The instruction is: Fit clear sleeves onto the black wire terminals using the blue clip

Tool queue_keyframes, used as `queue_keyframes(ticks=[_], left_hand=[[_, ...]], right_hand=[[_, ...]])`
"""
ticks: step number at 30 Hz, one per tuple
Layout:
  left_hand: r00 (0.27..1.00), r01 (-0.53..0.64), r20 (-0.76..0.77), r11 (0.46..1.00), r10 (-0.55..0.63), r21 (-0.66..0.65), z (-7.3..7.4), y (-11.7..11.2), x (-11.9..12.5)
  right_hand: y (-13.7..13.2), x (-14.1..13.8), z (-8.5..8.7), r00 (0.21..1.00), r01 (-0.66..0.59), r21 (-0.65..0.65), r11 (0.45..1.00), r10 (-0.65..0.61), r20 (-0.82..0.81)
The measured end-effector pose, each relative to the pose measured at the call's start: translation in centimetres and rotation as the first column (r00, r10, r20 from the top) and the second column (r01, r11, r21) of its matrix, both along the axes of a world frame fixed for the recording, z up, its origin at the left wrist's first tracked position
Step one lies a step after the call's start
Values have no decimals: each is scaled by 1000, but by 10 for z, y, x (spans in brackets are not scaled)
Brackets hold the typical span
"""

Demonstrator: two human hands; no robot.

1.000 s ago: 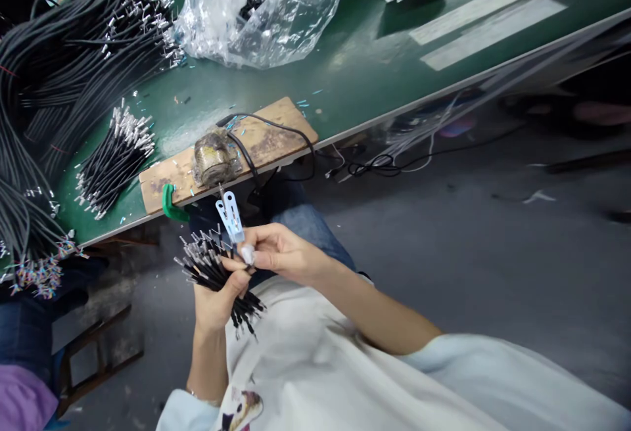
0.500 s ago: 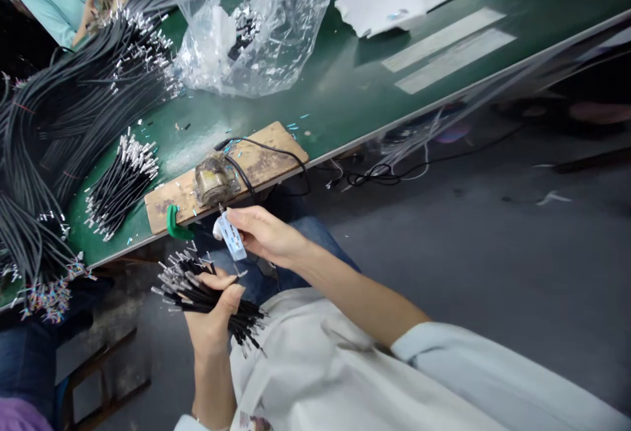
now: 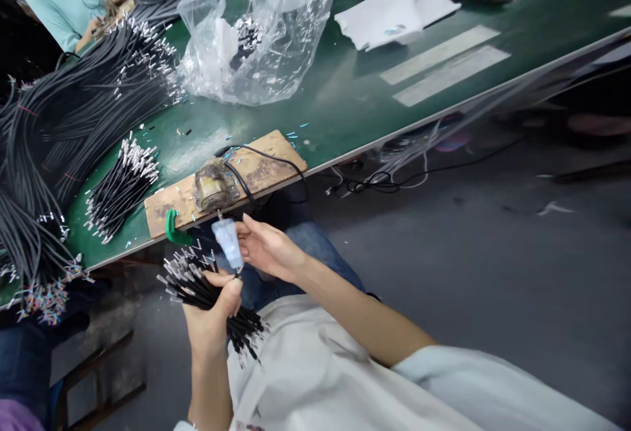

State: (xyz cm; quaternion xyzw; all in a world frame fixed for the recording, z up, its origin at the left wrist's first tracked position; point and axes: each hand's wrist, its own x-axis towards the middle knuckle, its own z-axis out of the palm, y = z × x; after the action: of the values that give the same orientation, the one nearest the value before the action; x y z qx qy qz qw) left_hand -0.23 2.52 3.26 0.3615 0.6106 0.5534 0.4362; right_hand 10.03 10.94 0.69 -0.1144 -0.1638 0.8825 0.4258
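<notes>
We have the green table [image 3: 340, 115] ahead, a wooden board [image 3: 271, 158] along its edge. Our left hand [image 3: 213, 319] closes round a bundle of black cables [image 3: 190, 280], thumb and forefinger pinching one. Our right hand [image 3: 273, 250], loosely open, holds nothing we can see. Just left of its fingertips, and nearer them, the blue clip [image 3: 227, 242] slants lengthwise from the wrapped unit [image 3: 214, 186] towards our left thumb.

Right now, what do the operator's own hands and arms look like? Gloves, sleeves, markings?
Left hand and right hand: both bare, no gloves seen. Right sleeve: loose, pale blue, plain, leaving the forearm bare. Left sleeve: barely in frame. No markings readable.
</notes>
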Motion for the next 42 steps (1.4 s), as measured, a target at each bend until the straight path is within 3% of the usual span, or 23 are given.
queue_keyframes(ticks=[4,7,9,11,13,14,15,20,23,28,32,37,42], left_hand=[[999,10,35,1000,-9,-8,-2,-5,-2],[999,3,43,999,-1,-34,-6,-8,-2],[999,13,38,998,-10,-63,-10,-9,-1],[999,37,26,995,-35,-89,-13,-11,1],[999,54,10,993,-53,-110,-15,-12,3],[999,50,-3,991,-50,-120,-16,-13,4],[999,43,-15,990,-45,-133,-16,-14,4],[997,73,38,979,-67,-189,-15,-14,3],[995,-3,103,987,19,-158,-15,-13,7],[983,-83,158,992,96,-91,-7,-11,16],[981,-97,150,981,122,-168,-1,-10,16],[989,-146,-6,985,146,-86,-5,-11,13],[997,-75,-1,996,75,-46,-11,-9,19]], right_hand=[[-9,12,-9,961,168,68,983,-179,211],[-22,21,-8,784,331,295,897,-435,442],[-32,23,-4,590,356,547,757,-636,497],[-40,22,2,453,252,784,567,-785,422],[-44,19,8,429,114,905,410,-842,327],[-45,18,10,442,72,924,376,-843,308],[-46,17,12,455,52,927,372,-835,310],[-44,14,9,443,120,875,469,-814,376],[-43,9,3,432,226,839,495,-823,369],[-44,3,-3,599,312,719,621,-716,359],[-45,5,-5,621,267,694,669,-670,406],[-46,8,-2,575,199,746,636,-692,436],[-50,4,2,361,251,812,526,-830,426]])
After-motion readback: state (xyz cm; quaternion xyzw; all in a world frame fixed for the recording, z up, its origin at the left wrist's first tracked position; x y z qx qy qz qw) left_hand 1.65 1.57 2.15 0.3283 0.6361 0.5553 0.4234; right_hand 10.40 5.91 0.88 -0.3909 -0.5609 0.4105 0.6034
